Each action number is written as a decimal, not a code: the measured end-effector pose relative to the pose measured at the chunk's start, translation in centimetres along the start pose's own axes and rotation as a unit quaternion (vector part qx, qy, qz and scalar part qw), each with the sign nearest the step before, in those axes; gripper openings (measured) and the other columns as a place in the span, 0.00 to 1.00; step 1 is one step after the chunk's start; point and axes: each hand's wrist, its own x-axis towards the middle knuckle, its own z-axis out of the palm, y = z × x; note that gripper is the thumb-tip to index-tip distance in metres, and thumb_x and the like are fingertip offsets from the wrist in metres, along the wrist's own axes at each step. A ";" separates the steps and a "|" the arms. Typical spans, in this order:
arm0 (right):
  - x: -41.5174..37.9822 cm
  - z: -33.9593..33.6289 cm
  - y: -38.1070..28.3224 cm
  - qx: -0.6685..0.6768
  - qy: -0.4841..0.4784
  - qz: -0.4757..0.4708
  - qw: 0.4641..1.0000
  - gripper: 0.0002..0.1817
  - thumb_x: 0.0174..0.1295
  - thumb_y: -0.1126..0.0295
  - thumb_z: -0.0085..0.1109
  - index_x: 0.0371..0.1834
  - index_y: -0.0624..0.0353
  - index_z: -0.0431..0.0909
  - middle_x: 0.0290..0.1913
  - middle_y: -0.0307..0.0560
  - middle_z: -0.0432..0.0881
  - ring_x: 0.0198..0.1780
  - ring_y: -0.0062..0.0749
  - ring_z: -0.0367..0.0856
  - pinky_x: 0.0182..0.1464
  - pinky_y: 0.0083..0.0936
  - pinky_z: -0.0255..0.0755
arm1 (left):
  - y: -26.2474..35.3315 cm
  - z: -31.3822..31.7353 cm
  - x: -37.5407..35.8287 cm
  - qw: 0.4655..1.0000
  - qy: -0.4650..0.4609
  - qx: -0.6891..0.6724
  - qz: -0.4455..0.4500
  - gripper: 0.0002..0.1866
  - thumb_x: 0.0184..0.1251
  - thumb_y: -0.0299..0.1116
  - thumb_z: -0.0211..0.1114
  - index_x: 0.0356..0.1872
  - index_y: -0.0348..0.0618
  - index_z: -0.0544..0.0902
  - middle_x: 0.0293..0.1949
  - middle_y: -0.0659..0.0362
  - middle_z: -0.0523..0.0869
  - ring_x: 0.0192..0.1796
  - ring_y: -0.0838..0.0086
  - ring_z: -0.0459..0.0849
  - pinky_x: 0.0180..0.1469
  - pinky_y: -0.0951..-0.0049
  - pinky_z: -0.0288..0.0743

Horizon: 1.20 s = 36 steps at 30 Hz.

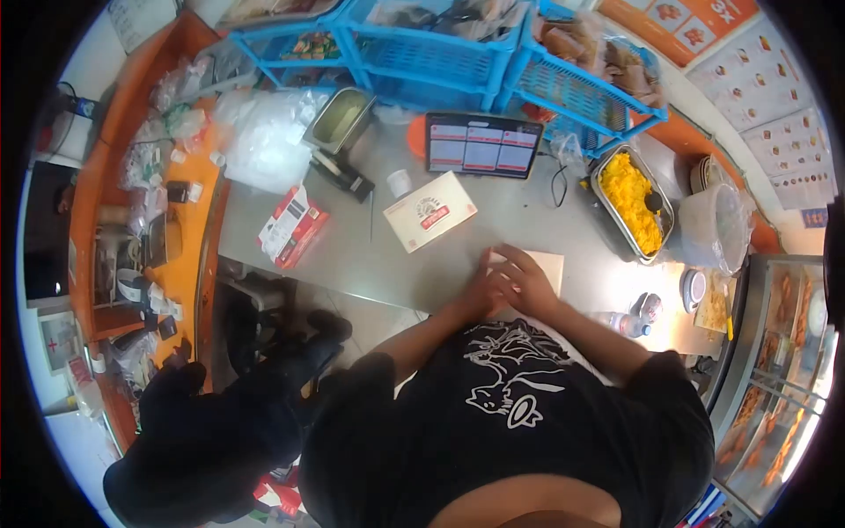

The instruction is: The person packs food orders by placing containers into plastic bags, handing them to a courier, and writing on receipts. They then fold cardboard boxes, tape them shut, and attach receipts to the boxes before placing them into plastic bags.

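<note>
Touching hands near counter edge

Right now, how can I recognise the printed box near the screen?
On the metal table, find the screen. The printed box lies below-left of it in view. Its tan top and round logo distinguish it from the red-and-white package.

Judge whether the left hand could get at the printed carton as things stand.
Probably yes: the left hand, close beside the right hand, has only bare counter showing between it and the printed carton.
</note>
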 end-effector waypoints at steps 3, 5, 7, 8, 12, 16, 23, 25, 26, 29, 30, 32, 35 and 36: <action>11.4 5.7 -2.3 -0.145 -0.112 -0.154 0.971 0.25 0.62 0.58 0.60 0.62 0.50 0.74 0.69 0.50 0.68 0.66 0.49 0.70 0.68 0.44 0.64 | -0.2 2.0 -0.4 0.931 0.128 -0.279 -0.199 0.22 0.60 0.35 0.63 0.58 0.61 0.79 0.64 0.61 0.75 0.71 0.58 0.65 0.71 0.33 0.44; 14.4 8.4 -1.6 -0.204 -0.138 -0.173 0.953 0.26 0.62 0.56 0.60 0.63 0.49 0.73 0.70 0.49 0.66 0.67 0.48 0.69 0.68 0.46 0.63 | -1.1 -1.5 -1.2 0.998 0.052 -0.029 0.034 0.18 0.65 0.37 0.60 0.56 0.64 0.80 0.66 0.63 0.74 0.72 0.61 0.65 0.70 0.31 0.45; 15.3 10.2 -1.2 -0.266 -0.136 -0.159 0.941 0.26 0.60 0.52 0.61 0.60 0.49 0.75 0.69 0.50 0.67 0.69 0.46 0.66 0.65 0.52 0.63 | -2.3 -3.4 -3.3 0.997 0.056 0.003 0.051 0.19 0.64 0.37 0.60 0.57 0.66 0.80 0.67 0.63 0.73 0.72 0.62 0.64 0.69 0.29 0.46; 14.7 10.0 -1.0 -0.264 -0.152 -0.164 0.938 0.26 0.60 0.52 0.61 0.60 0.49 0.75 0.69 0.50 0.67 0.69 0.46 0.66 0.65 0.52 0.63 | -2.6 -3.8 -4.1 0.995 0.057 0.031 0.078 0.20 0.64 0.38 0.61 0.57 0.68 0.79 0.68 0.64 0.72 0.73 0.64 0.64 0.69 0.27 0.47; 17.0 10.6 -1.3 -0.153 -0.052 -0.055 0.985 0.17 0.61 0.58 0.63 0.47 0.56 0.80 0.56 0.54 0.77 0.57 0.47 0.77 0.58 0.47 0.70 | -4.2 -3.0 -7.2 0.994 0.084 0.013 0.066 0.18 0.61 0.41 0.61 0.54 0.69 0.81 0.69 0.69 0.71 0.75 0.64 0.59 0.66 0.20 0.44; 27.3 16.4 -0.4 0.099 0.019 0.120 0.988 0.21 0.62 0.55 0.62 0.50 0.61 0.81 0.48 0.56 0.81 0.42 0.45 0.84 0.48 0.35 0.76 | -4.9 -2.3 -6.9 0.989 0.110 -0.020 0.098 0.16 0.59 0.42 0.62 0.49 0.71 0.82 0.68 0.70 0.71 0.74 0.66 0.62 0.65 0.18 0.47; 32.1 15.4 -0.3 0.049 -0.209 0.163 0.963 0.20 0.59 0.51 0.63 0.33 0.60 0.87 0.41 0.52 0.85 0.49 0.45 0.82 0.52 0.33 0.75 | -4.8 -2.5 -6.9 0.986 0.140 -0.021 0.093 0.13 0.55 0.42 0.64 0.43 0.71 0.85 0.65 0.71 0.75 0.69 0.68 0.67 0.65 0.18 0.50; 30.2 14.2 -0.6 -0.001 -0.167 0.088 0.982 0.20 0.57 0.51 0.64 0.31 0.60 0.88 0.43 0.52 0.85 0.51 0.47 0.81 0.53 0.34 0.74 | -5.3 -1.9 -6.9 0.978 0.175 0.003 0.111 0.14 0.55 0.42 0.63 0.43 0.73 0.85 0.65 0.72 0.75 0.70 0.69 0.66 0.65 0.18 0.49; 29.3 14.1 -0.1 -0.041 -0.190 0.103 0.976 0.19 0.56 0.52 0.64 0.32 0.58 0.88 0.43 0.53 0.84 0.51 0.49 0.80 0.54 0.35 0.73 | -5.5 -1.4 -6.7 0.978 0.180 0.002 0.105 0.14 0.55 0.42 0.63 0.43 0.73 0.85 0.65 0.72 0.75 0.70 0.69 0.66 0.65 0.18 0.49; 28.7 18.1 3.5 -0.162 -0.182 0.173 0.954 0.17 0.54 0.54 0.64 0.35 0.57 0.88 0.43 0.56 0.83 0.50 0.52 0.79 0.57 0.37 0.72 | -5.1 -0.9 -6.9 0.979 0.175 -0.028 0.100 0.13 0.58 0.40 0.63 0.44 0.71 0.85 0.66 0.69 0.74 0.72 0.68 0.65 0.68 0.21 0.40; 29.0 19.7 4.1 -0.242 -0.161 0.215 0.932 0.17 0.53 0.56 0.64 0.36 0.57 0.87 0.43 0.57 0.81 0.49 0.54 0.79 0.58 0.39 0.71 | -4.9 -0.9 -6.7 0.979 0.170 -0.033 0.108 0.13 0.58 0.40 0.63 0.44 0.71 0.85 0.66 0.69 0.74 0.72 0.68 0.65 0.68 0.21 0.40; 30.7 18.0 0.3 -0.236 -0.210 0.180 0.931 0.17 0.54 0.59 0.63 0.38 0.62 0.85 0.47 0.59 0.79 0.52 0.55 0.78 0.58 0.41 0.70 | -5.5 -1.3 -6.4 0.980 0.160 -0.028 0.114 0.11 0.61 0.41 0.61 0.43 0.69 0.86 0.66 0.69 0.74 0.72 0.67 0.65 0.68 0.20 0.38; 28.8 16.4 -0.8 -0.338 -0.055 0.041 0.939 0.17 0.56 0.59 0.58 0.34 0.65 0.84 0.44 0.55 0.79 0.48 0.46 0.78 0.54 0.42 0.70 | -3.9 -2.7 -6.4 0.985 0.126 -0.045 0.106 0.11 0.62 0.41 0.59 0.43 0.66 0.86 0.66 0.68 0.74 0.73 0.67 0.63 0.69 0.21 0.36; 29.4 16.0 -0.4 -0.344 -0.045 0.042 0.937 0.17 0.56 0.59 0.58 0.34 0.65 0.84 0.44 0.55 0.79 0.48 0.46 0.78 0.54 0.42 0.70 | -4.6 -3.7 -5.2 0.987 0.124 -0.039 0.096 0.11 0.62 0.41 0.58 0.43 0.66 0.86 0.65 0.67 0.75 0.73 0.67 0.63 0.69 0.22 0.36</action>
